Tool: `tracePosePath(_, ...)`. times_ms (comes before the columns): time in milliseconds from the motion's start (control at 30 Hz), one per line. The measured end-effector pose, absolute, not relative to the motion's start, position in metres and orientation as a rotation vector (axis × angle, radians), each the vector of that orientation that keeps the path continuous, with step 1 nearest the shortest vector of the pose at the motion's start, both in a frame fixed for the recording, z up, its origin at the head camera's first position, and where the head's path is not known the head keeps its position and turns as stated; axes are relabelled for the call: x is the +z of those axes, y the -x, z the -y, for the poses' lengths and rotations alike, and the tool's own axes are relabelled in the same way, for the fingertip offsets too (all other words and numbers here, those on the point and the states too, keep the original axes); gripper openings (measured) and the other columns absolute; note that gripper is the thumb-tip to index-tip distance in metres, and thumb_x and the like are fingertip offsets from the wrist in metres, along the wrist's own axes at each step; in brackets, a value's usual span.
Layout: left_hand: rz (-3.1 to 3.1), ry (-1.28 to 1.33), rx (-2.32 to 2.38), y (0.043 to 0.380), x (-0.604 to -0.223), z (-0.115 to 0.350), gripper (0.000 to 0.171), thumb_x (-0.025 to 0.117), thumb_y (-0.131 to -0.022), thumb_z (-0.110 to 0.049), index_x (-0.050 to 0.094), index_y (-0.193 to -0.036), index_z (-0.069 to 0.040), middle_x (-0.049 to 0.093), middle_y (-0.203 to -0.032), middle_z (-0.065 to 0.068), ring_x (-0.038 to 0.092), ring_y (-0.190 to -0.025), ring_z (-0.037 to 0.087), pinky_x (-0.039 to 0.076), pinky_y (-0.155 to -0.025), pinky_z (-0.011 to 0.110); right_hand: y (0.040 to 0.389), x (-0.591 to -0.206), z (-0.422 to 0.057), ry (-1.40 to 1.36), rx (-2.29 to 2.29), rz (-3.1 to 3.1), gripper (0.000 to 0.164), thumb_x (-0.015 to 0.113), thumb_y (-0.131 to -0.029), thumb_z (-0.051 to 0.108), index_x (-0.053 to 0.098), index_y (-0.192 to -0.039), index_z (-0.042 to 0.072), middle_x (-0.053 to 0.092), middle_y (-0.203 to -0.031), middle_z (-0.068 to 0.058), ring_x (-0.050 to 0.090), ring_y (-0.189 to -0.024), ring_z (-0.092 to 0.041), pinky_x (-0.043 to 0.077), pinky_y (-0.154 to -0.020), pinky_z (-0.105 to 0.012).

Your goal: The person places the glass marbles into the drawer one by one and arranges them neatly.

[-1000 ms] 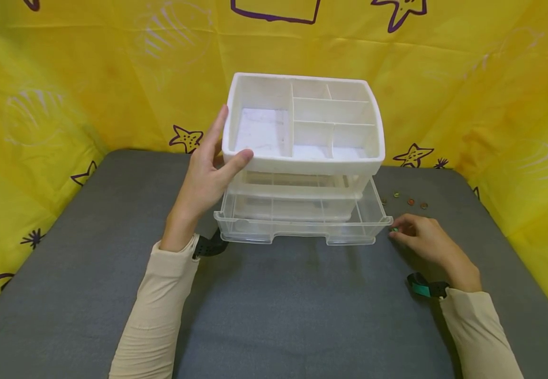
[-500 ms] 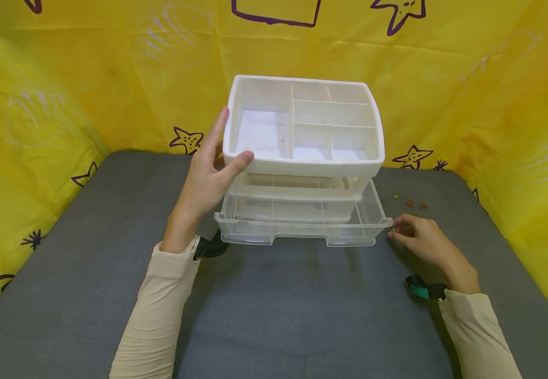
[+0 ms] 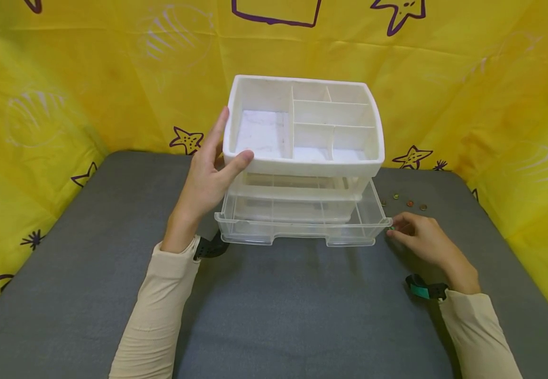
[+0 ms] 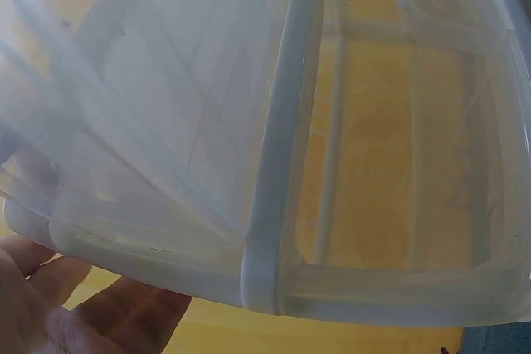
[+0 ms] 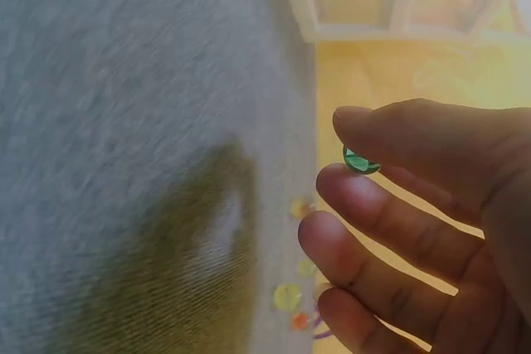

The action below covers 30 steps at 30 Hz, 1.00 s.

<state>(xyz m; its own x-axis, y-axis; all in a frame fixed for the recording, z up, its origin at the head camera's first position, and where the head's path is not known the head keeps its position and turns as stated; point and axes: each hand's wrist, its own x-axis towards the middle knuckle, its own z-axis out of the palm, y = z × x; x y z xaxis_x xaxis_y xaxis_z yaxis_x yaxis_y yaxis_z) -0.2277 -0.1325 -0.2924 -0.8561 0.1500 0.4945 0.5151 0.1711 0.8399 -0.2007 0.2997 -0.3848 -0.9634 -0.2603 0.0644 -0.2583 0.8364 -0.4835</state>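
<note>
Yellow cloth point(image 3: 112, 63) hung behind and beside a grey surface point(image 3: 302, 310), where, in the head view, a white organizer point(image 3: 302, 167) stood toward the back, its lowest clear drawer point(image 3: 302, 233) drawn forward with the long axis running left to right. At the organizer's left side the left hand point(image 3: 205, 171) gripped the upper rim, thumb over the front edge. Low over the surface, the right hand point(image 3: 420, 237) had its thumb and forefinger brought together, their tips just beside the drawer's front right corner; of the two it was clearly the nearer to that end. Small loose beads point(image 3: 409, 203) lay beyond it. From the left wrist came mostly pale plastic, with fingertips at the lower left; glare made it hard to tell there how firmly they pressed. The right wrist view showed thumb and forefinger clamped on a green gem point(image 5: 362, 161), the other fingers loosely bent. The gem looked rounded, with no clear long axis, so what seemed to count was its place: just outside the drawer's right wall, which lay to the hand's left, between gem and drawer interior.
</note>
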Motion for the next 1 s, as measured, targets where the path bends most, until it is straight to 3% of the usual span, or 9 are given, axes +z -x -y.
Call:
tracePosePath(233, 2.167, 0.622, -1.745, 0.227, -0.293, 0.132, 0.075, 0.063, -0.097, -0.013, 0.022, -0.159, -0.027, 0.031, -0.161, -0.005, 0.055, -0.119, 0.022, 0.051, -0.090, 0.022, 0.195, -0.372, -0.293, 0.471, -0.846, -3.045, 0.020, 0.072, -0.091, 0.018, 0.069, -0.105, 0.004, 0.073, -0.090, -0.009, 0.061, -0.075, 0.001, 0.050, -0.066, -0.019)
tracePosePath(500, 2.155, 0.626, -1.741, 0.228, -0.293, 0.132, 0.076, 0.064, -0.096, -0.011, 0.023, -0.159, -0.025, 0.032, -0.160, -0.004, 0.054, -0.121, 0.021, 0.052, -0.090, 0.021, 0.183, -0.349, -0.278, 0.623, -0.943, -3.128, 0.018, 0.074, -0.087, 0.006, 0.071, -0.105, 0.007, 0.074, -0.091, -0.008, 0.057, -0.078, 0.012, 0.047, -0.068, -0.009)
tracePosePath(767, 2.145, 0.639, -1.752, 0.227, -0.293, 0.132, 0.076, 0.063, -0.096, -0.010, 0.022, -0.159, -0.024, 0.031, -0.161, -0.004, 0.054, -0.120, 0.021, 0.052, -0.089, 0.021, 0.172, -0.337, -0.266, 0.749, -1.013, -3.226, 0.023, 0.077, -0.082, -0.001, 0.073, -0.103, 0.007, 0.073, -0.091, -0.007, 0.054, -0.082, 0.016, 0.045, -0.069, -0.007)
tracePosePath(1000, 2.149, 0.647, -1.752, 0.227, -0.293, 0.132, 0.076, 0.063, -0.096, -0.011, 0.022, -0.159, -0.025, 0.030, -0.161, -0.005, 0.053, -0.121, 0.021, 0.052, -0.089, 0.021, 0.168, -0.332, -0.263, 0.768, -1.048, -3.290, 0.025, 0.077, -0.081, -0.003, 0.073, -0.103, 0.008, 0.068, -0.091, 0.016, 0.055, -0.080, 0.017, 0.045, -0.068, -0.009)
